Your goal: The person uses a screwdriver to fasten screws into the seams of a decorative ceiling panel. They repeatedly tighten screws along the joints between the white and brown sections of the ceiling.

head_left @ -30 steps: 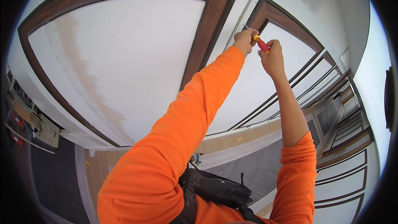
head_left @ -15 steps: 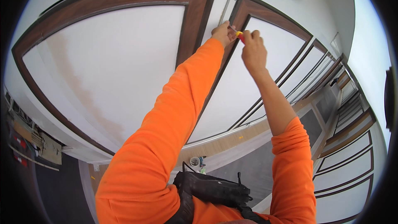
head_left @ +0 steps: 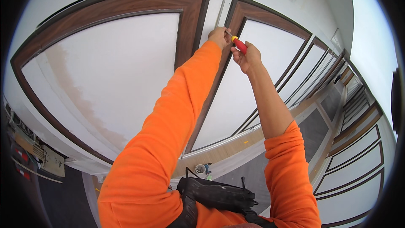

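My right hand [head_left: 248,57] holds a screwdriver [head_left: 240,45] with a red and yellow handle, the thumb and forefinger side on its end and the other fingers loosely curled. Its thin shaft points up and left toward the fingertips of my left hand [head_left: 220,37]. Those fingers are pinched together against the narrow white strip [head_left: 225,10] between two wood-framed panels; whatever they hold is hidden. Just right of the strip runs the brown frame [head_left: 242,8] of the right panel. A wider white panel [head_left: 122,67] with a brown frame fills the left side.
A black bag [head_left: 217,194] is strapped at my front. Below on the floor stand a white bucket [head_left: 200,169] and a blue tool [head_left: 208,168]. Boards and boxes [head_left: 50,160] lie at lower left. More framed panels [head_left: 358,169] line the corridor's right side.
My right hand has turned and loosened around the screwdriver, so more of the red handle shows. The left hand stays at the strip. The whole view has shifted slightly.
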The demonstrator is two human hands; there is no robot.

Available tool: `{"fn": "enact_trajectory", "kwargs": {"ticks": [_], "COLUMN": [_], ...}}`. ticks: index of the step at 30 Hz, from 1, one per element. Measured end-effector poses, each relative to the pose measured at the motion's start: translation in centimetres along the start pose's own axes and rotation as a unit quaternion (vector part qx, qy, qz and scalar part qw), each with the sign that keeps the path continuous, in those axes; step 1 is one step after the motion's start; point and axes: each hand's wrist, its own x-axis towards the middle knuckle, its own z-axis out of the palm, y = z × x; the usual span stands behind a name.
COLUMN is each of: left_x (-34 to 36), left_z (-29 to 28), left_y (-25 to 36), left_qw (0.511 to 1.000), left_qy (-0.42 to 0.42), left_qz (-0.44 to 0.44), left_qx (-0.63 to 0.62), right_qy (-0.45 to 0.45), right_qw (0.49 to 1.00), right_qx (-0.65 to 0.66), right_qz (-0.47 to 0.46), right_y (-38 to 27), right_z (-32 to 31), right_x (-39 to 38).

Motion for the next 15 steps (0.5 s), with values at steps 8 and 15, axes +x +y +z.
{"fn": "enact_trajectory", "kwargs": {"ticks": [8, 15], "left_x": [0.2, -0.6], "left_z": [-0.3, -0.3], "left_y": [1.3, 0.8], "left_qw": [0.997, 0.999], "left_qy": [-0.036, -0.018], "left_qz": [-0.045, -0.034], "left_qx": [0.050, 0.033], "right_qy": [-0.011, 0.057], "right_qw": [0.935, 0.679], "right_qx": [-0.321, -0.593], "right_qz": [-0.149, -0.428], "right_y": [-0.2, 0.8], "right_z": [0.2, -1.2], "right_x": [-2.1, -1.5]}}
